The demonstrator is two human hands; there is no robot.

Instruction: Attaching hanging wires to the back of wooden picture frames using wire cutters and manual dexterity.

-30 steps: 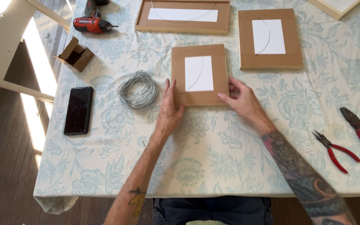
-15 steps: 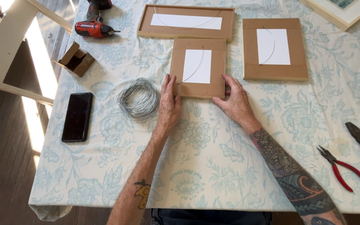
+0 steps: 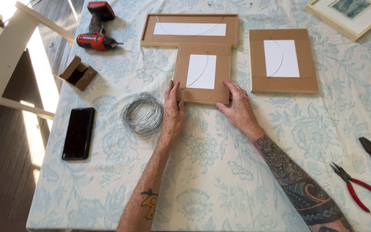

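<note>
Frame (image 3: 202, 73) face-down, long axis running away from person, flanked by left hand (image 3: 173, 112) and right hand (image 3: 238, 107), fingers flat, pressing its near corners, not gripping

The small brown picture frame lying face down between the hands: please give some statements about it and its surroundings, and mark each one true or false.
1. Both hands, left hand and right hand, touch the small brown picture frame. True.
2. The coil of grey wire lies right of the right hand. False: it lies left of the left hand.
3. The black phone rests on the frame. False: it lies on the floral tablecloth.
4. The red drill lies untouched. True.
</note>
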